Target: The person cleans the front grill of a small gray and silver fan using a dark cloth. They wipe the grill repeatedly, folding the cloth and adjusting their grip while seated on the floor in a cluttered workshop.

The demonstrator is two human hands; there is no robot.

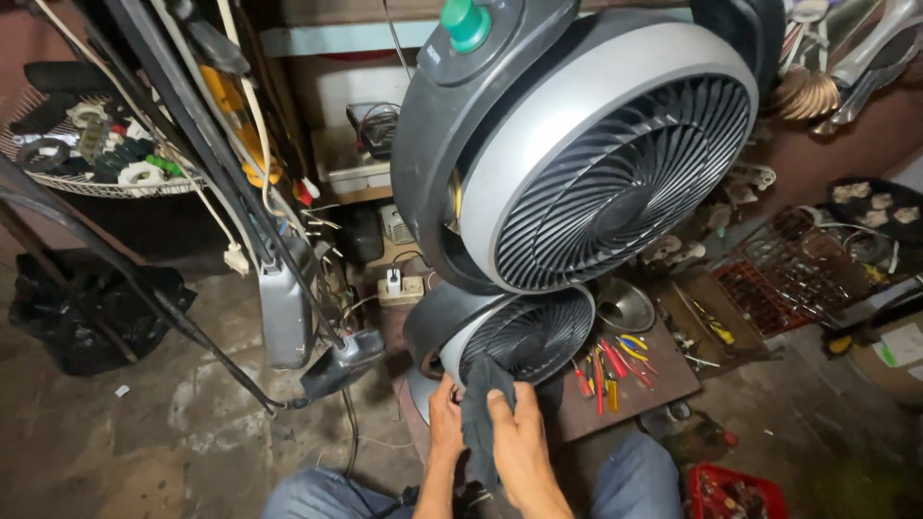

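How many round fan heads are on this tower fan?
2. The upper fan head is large and fills the top centre. The lower fan head sits directly beneath it, where the right hand presses a dark cloth against its grille. Others may be out of frame.

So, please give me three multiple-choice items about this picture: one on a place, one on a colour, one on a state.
1. Where do the hand tools with red and yellow handles lie?
A. on the brown board right of the lower fan
B. in the white wire basket
C. on the black bag

2. What colour is the knob on top of the tower fan?
A. red
B. green
C. white

3. What is the right hand doing?
A. resting open on the floor
B. gripping a screwdriver
C. pressing a dark cloth on the lower fan grille

Answers: 1 A, they lie on the board beside the fan. 2 B, the knob is green. 3 C, the cloth is under its fingers; the left hand holds the fan's rim.
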